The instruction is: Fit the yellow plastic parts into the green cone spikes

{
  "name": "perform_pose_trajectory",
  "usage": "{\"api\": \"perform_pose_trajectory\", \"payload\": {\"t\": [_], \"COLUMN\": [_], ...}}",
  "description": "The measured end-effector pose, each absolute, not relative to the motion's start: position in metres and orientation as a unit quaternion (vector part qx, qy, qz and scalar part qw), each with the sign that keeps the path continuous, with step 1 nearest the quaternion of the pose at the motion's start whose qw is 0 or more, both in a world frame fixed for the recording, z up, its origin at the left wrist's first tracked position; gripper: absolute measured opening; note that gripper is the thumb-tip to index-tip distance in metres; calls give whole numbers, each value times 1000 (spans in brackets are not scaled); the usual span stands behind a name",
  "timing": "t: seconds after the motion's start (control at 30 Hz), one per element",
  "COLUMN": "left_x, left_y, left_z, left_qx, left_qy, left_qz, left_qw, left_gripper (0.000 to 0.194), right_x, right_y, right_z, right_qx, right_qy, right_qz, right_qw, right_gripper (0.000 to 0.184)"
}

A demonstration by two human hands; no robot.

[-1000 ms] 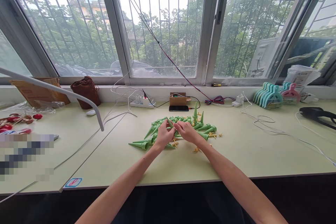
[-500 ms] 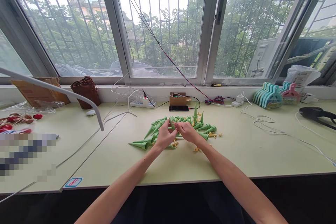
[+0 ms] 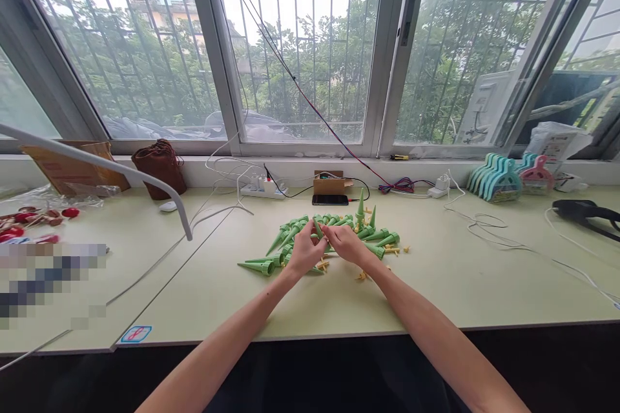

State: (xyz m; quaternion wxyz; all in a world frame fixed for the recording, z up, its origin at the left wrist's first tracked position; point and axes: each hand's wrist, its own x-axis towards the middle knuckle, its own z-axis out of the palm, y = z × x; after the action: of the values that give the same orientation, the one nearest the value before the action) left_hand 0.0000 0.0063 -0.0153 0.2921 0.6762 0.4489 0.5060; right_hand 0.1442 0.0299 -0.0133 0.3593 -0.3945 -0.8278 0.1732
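My left hand (image 3: 305,251) is closed around a green plastic plant watering spike (image 3: 317,228), whose narrow tip points up and away from me. Pressed against it from the right, my right hand (image 3: 346,244) has its fingers pinched together at the spike's lower part; what they grip is hidden. More green cone-shaped spikes (image 3: 264,267) lie in a loose pile around and behind both hands. One spike (image 3: 360,211) stands upright just beyond the right hand. Small yellow plastic valve pieces (image 3: 362,276) are scattered near the right wrist and among the spikes.
A phone (image 3: 330,200) lies before a small cardboard box (image 3: 329,179). Behind are a power strip (image 3: 264,190) and coiled cables (image 3: 403,186). Teal hangers (image 3: 494,177) stand at right, near a black device (image 3: 588,214). A white curved arm (image 3: 165,188) crosses the left side, near a brown pouch (image 3: 159,170).
Both hands stay together on the same spot with only the slightest finger movement. The whole view has shifted a little.
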Motion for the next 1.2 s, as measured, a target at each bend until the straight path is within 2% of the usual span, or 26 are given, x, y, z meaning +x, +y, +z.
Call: {"api": "perform_pose_trajectory", "payload": {"t": [0.63,1.2], "left_x": [-1,0], "left_y": [7,2], "left_z": [-12,-12], "left_qx": [658,687], "left_qy": [463,421], "left_qz": [520,510], "left_qw": [287,302], "left_gripper": [13,12], "right_x": [146,146], "right_y": [32,33], "right_z": [-17,-17], "right_qx": [-364,-379], "right_qy": [-837,-822], "right_qz": [170,179], "right_qw": [371,385], "right_gripper": [42,51]}}
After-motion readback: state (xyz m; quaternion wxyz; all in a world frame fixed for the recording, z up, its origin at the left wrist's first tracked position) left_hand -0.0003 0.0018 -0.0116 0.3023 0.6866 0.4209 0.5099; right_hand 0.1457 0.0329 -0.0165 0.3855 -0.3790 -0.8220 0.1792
